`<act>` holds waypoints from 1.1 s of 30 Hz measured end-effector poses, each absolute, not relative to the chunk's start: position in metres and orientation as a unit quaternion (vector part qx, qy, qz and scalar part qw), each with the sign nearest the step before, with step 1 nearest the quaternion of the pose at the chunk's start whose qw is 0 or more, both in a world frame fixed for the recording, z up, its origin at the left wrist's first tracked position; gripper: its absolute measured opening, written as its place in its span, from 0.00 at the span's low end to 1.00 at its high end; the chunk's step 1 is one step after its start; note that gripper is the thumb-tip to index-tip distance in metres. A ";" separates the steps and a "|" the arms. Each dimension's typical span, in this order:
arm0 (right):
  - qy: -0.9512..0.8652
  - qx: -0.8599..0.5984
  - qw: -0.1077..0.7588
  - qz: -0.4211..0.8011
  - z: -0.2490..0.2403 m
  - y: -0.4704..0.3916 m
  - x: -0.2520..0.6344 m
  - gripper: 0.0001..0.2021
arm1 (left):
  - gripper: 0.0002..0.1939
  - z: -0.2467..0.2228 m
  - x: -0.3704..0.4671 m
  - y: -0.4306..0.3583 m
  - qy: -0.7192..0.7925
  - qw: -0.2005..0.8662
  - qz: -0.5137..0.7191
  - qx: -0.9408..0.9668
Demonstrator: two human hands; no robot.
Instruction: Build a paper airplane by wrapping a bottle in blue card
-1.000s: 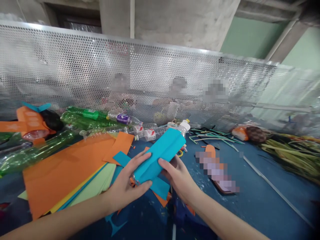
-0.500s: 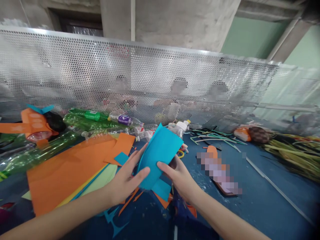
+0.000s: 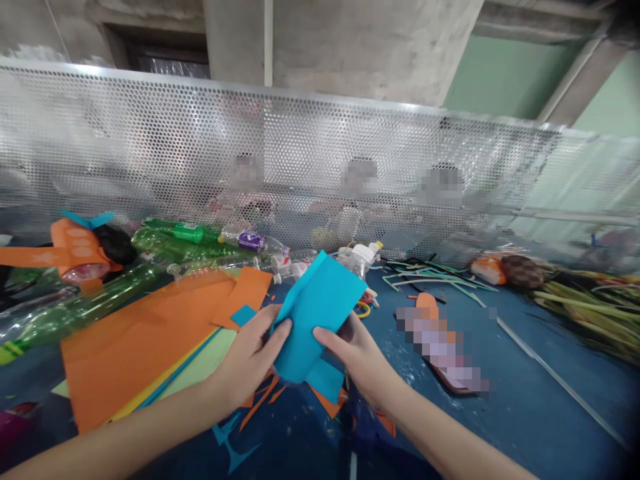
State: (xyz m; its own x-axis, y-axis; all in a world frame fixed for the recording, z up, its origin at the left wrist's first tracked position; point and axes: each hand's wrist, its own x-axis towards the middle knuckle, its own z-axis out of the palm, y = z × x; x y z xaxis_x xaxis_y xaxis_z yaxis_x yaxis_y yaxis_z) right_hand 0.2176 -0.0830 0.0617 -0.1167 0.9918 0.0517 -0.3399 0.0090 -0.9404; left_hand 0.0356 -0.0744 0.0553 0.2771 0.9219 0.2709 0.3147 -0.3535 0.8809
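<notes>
Blue paper (image 3: 320, 307) between hands | left hand (image 3: 255, 357), right hand (image 3: 357, 350) curled, gripping edges

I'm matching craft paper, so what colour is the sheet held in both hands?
Bright blue, clearest in the head view.

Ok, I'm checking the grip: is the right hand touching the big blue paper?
Touching: the head view shows the right hand with its thumb on the blue paper.

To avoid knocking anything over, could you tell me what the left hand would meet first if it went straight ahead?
The left hand would probably meet the blue paper, which its thumb touches; the depth beyond it is unclear.
</notes>
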 end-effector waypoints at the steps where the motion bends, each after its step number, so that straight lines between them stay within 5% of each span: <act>1: -0.445 -0.365 0.552 0.603 0.062 -0.083 0.218 0.26 | 0.21 0.055 0.036 -0.074 0.435 0.366 0.413 0.711; 33: -0.475 -0.401 0.516 0.590 0.055 -0.088 0.217 0.21 | 0.32 0.044 0.035 -0.098 0.351 0.041 0.330 0.875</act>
State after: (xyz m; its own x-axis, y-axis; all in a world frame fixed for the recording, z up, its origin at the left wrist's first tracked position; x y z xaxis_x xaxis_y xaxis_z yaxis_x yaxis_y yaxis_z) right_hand 0.2167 -0.0876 0.0547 -0.1457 0.9892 0.0162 -0.2270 -0.0175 -0.9737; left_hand 0.0348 -0.0979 0.0435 0.5361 0.6417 0.5485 0.5883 -0.7499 0.3024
